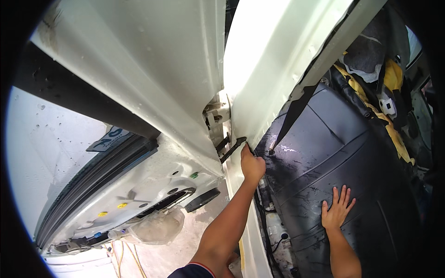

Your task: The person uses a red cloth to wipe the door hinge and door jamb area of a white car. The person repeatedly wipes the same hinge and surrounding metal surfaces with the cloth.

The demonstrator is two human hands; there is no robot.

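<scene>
My left hand (253,166) is closed at the lower part of a white car door pillar (257,88). Its forefinger reaches up to the end of a thin black bar (234,149) in the gap beside the open door. What the curled fingers hold, if anything, is hidden. Over on the right, my right hand (337,211) lies palm down on a wet black seat (310,153), fingers spread and nothing in them. A black seat belt (296,111) runs down the pillar's inner side to an anchor by the seat.
The open white door (139,69) fills the left, its inner panel (153,185) stripped, with window glass (51,129) and a round speaker-like part (157,227). Wires (264,222) run along the sill. Torn yellow padding (394,134) and loose trim lie at the far right.
</scene>
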